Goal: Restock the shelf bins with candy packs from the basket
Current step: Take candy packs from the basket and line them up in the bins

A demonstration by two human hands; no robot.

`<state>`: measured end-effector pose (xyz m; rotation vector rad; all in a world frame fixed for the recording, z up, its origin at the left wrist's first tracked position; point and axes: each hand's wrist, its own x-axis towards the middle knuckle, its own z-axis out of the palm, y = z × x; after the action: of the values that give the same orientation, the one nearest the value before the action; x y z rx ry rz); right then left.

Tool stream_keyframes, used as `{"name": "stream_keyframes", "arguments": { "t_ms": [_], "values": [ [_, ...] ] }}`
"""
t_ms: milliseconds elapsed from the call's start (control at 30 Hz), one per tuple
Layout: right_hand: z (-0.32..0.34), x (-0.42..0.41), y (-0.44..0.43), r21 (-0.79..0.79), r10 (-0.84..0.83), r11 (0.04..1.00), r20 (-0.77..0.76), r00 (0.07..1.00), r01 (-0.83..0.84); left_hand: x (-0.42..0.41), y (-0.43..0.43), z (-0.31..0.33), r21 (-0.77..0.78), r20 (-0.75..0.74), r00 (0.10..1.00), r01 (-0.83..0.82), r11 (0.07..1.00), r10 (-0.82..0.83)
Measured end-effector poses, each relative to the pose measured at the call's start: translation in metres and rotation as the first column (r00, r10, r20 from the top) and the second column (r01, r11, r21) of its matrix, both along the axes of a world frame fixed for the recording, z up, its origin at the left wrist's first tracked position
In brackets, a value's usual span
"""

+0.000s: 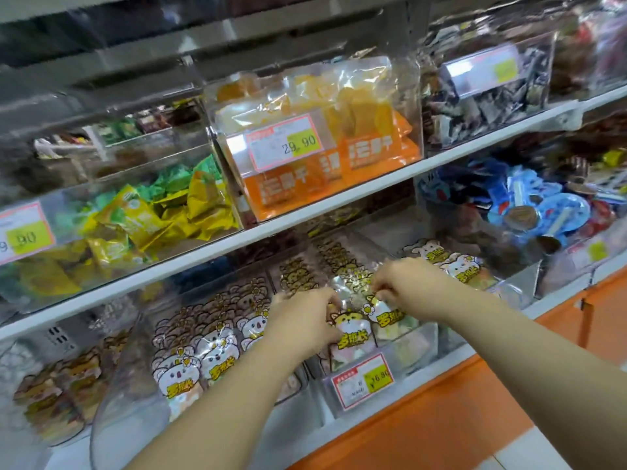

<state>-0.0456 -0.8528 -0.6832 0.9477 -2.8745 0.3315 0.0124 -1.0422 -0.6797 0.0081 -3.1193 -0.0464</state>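
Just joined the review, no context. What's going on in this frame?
A person is restocking candy. Both hands reach into a clear bin on the lower shelf, the one with the 16.80 price tag. The left hand and right hand each grip the tops of cartoon-animal candy packs standing at the bin's front. The neighbouring bin on the left already holds rows of similar packs. The basket is not in view.

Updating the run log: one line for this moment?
left hand grips candy pack | right hand pinches neighbouring pack | both in lower bin
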Motion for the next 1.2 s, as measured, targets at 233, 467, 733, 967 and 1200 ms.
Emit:
{"name": "stream_keyframes", "arguments": {
  "t_ms": [233, 467, 733, 967, 1200],
  "values": [
    [-0.006, 0.008, -0.014, 0.260, -0.066, 0.963, -0.020, 0.998, 0.068, 0.010, 0.016, -0.013, -0.329, 0.023, 1.000, 0.005, 0.944, 0.003],
    [-0.005, 0.011, -0.031, 0.421, -0.087, 0.902, -0.034, 0.996, 0.093, 0.033, 0.011, -0.012, -0.403, -0.003, 1.000, -0.020, 0.915, 0.020],
    [-0.008, 0.008, -0.032, 0.454, -0.165, 0.875, -0.053, 0.985, 0.171, 0.006, 0.024, -0.014, -0.286, 0.025, 0.998, 0.061, 0.956, -0.056],
    [-0.019, 0.008, -0.025, 0.433, -0.098, 0.883, -0.208, 0.973, 0.182, 0.015, 0.000, -0.028, -0.341, 0.041, 0.995, 0.104, 0.934, -0.096],
    [-0.023, 0.005, -0.018, 0.351, -0.072, 0.926, -0.189, 0.979, 0.136, 0.003, 0.005, -0.024, -0.272, 0.095, 0.993, 0.096, 0.958, -0.072]
  ]
}}
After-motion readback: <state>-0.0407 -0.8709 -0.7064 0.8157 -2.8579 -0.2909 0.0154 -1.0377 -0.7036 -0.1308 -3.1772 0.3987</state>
